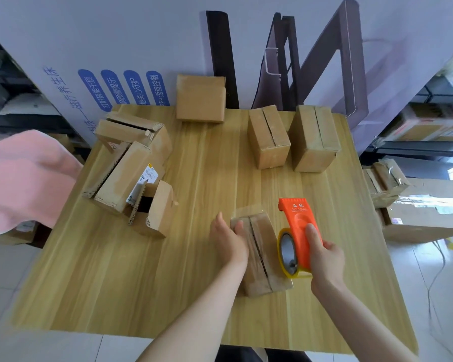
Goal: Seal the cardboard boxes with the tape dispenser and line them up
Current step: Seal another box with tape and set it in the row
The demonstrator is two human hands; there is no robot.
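- My left hand [229, 239] presses flat against the small cardboard box [267, 239], lower centre of the frame.
- My right hand [324, 257] grips the orange tape dispenser [300, 226] just right of the seam [258, 246] (which runs away from me).

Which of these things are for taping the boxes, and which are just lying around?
For the job: orange plastic tape dispenser, held by the right hand; small brown cardboard box, touched by the left hand; other brown cardboard boxes on the light wooden table.

Just lying about: soft pink cloth; big taped carton on the floor; white board with blue labels.
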